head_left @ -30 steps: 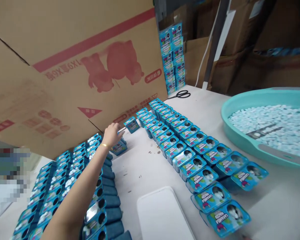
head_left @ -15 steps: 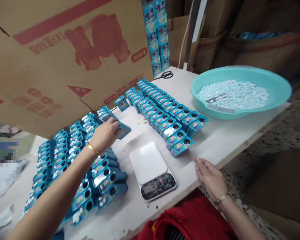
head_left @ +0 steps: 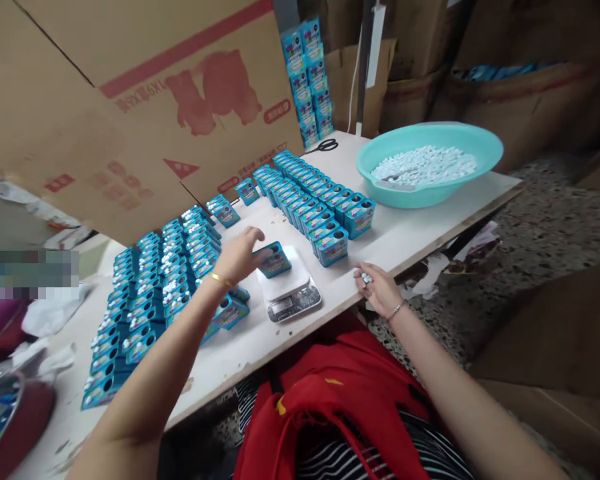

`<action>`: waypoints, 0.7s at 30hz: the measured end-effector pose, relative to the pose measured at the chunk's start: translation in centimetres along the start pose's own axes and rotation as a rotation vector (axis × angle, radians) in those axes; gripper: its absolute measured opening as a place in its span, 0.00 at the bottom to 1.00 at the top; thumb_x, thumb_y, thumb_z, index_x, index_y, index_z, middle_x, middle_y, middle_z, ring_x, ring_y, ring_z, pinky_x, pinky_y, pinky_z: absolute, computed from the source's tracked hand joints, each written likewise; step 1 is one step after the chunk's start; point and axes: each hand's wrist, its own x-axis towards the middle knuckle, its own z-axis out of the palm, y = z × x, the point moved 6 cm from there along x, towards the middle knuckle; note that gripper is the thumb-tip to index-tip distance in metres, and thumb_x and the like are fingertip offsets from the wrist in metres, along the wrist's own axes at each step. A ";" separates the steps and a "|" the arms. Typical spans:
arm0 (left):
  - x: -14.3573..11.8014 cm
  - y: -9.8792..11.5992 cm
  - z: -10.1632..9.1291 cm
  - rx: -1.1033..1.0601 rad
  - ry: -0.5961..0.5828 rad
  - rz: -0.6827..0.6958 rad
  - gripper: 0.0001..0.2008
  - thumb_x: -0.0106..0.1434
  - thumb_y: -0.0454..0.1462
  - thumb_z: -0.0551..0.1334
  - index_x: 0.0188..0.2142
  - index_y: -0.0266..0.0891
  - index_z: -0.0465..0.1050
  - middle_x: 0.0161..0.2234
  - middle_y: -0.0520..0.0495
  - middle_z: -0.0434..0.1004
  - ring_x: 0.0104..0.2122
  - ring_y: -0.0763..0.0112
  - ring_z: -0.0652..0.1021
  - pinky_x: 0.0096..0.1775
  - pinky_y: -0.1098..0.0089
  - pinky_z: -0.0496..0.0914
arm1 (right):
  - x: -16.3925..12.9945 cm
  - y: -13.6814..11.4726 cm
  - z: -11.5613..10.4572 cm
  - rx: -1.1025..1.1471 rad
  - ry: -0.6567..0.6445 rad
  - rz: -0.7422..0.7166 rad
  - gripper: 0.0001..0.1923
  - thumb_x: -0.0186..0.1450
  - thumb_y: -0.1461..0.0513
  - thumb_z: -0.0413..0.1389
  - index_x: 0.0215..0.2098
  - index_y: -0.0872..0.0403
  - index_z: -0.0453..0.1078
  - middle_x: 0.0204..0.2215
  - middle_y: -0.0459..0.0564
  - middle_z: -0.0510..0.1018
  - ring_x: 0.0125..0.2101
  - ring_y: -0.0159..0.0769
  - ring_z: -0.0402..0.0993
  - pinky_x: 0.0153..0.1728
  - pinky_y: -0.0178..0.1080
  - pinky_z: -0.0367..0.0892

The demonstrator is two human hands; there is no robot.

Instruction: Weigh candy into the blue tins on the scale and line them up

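My left hand [head_left: 241, 257] has its thumb and fingers at the left side of a small blue printed box [head_left: 275, 261]. The box is over the white plate of a digital kitchen scale [head_left: 295, 303]; whether its base rests there is hard to tell. At the table's front edge, my right hand [head_left: 383, 292] is turned palm up, its curled fingers holding a few small white pellets [head_left: 366, 278]. Close by stand rows of blue boxes with round holes on top [head_left: 333, 247]. To the left are more rows of such boxes, many with white pellets on top [head_left: 173, 287].
A turquoise basin [head_left: 390, 195] of pale pellets, with a scoop inside, stands at the right back. Scissors [head_left: 327, 145] lie behind the rows. A big carton [head_left: 145, 140] walls off the back left. A dark red tub [head_left: 35, 413] is at lower left.
My left hand has brought the blue box from beside the left rows rightward over the scale. My right hand has turned up, showing pellets. The view has shifted.
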 end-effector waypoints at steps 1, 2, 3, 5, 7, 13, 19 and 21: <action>-0.8 -0.4 -1.1 -0.041 0.062 -0.037 0.13 0.60 0.43 0.58 0.40 0.37 0.66 0.40 0.44 0.72 0.38 0.65 0.75 0.40 0.66 0.68 | 0.1 0.0 -0.1 0.012 -0.010 0.009 0.16 0.50 0.55 0.63 0.30 0.56 0.67 0.20 0.42 0.68 0.15 0.21 0.55 0.13 0.27 0.44; -1.7 -0.7 -1.9 -0.078 0.099 -0.072 0.13 0.60 0.44 0.58 0.40 0.37 0.66 0.38 0.44 0.72 0.37 0.66 0.75 0.39 0.67 0.69 | 0.1 0.0 -0.3 0.023 -0.019 0.019 0.14 0.50 0.56 0.62 0.30 0.56 0.67 0.20 0.43 0.68 0.15 0.21 0.56 0.13 0.27 0.45; -2.6 -1.0 -2.6 -0.112 0.114 -0.102 0.13 0.61 0.45 0.58 0.39 0.37 0.66 0.37 0.45 0.73 0.35 0.68 0.75 0.37 0.68 0.69 | 0.1 0.0 -0.4 0.031 -0.027 0.027 0.13 0.51 0.57 0.61 0.31 0.55 0.66 0.20 0.43 0.69 0.15 0.22 0.56 0.13 0.27 0.45; -4.8 -1.4 -3.4 -0.159 0.110 -0.156 0.14 0.60 0.47 0.58 0.38 0.38 0.67 0.34 0.47 0.74 0.32 0.70 0.74 0.35 0.70 0.68 | 0.1 0.1 -0.6 0.040 -0.033 0.034 0.12 0.51 0.59 0.60 0.31 0.54 0.65 0.20 0.43 0.70 0.16 0.23 0.57 0.14 0.27 0.47; -7.0 -1.7 -3.6 -0.188 0.095 -0.207 0.15 0.60 0.48 0.58 0.37 0.38 0.68 0.32 0.47 0.74 0.29 0.72 0.73 0.33 0.70 0.68 | 0.1 0.2 -0.9 0.040 -0.026 0.026 0.12 0.52 0.60 0.60 0.31 0.53 0.63 0.20 0.42 0.70 0.16 0.23 0.58 0.14 0.26 0.47; -11.9 -2.3 -2.5 -0.306 0.094 -0.323 0.17 0.60 0.50 0.58 0.36 0.38 0.70 0.31 0.48 0.75 0.28 0.73 0.72 0.32 0.71 0.68 | 0.1 0.5 -1.0 0.024 -0.016 -0.004 0.16 0.52 0.57 0.64 0.28 0.53 0.61 0.20 0.41 0.68 0.16 0.21 0.55 0.14 0.25 0.46; -12.3 -2.5 -0.2 -0.433 0.077 -0.351 0.16 0.60 0.49 0.58 0.38 0.38 0.71 0.33 0.48 0.76 0.29 0.73 0.74 0.33 0.71 0.69 | 0.0 0.2 -0.8 -0.005 -0.014 -0.007 0.18 0.51 0.54 0.65 0.28 0.53 0.61 0.21 0.42 0.69 0.17 0.21 0.57 0.14 0.26 0.47; -12.0 -2.2 0.7 -0.451 0.067 -0.346 0.16 0.60 0.48 0.58 0.38 0.38 0.71 0.33 0.48 0.76 0.30 0.72 0.74 0.33 0.71 0.69 | 0.1 0.3 -0.8 -0.024 -0.014 0.001 0.18 0.52 0.54 0.65 0.29 0.53 0.62 0.22 0.42 0.69 0.17 0.21 0.57 0.15 0.26 0.47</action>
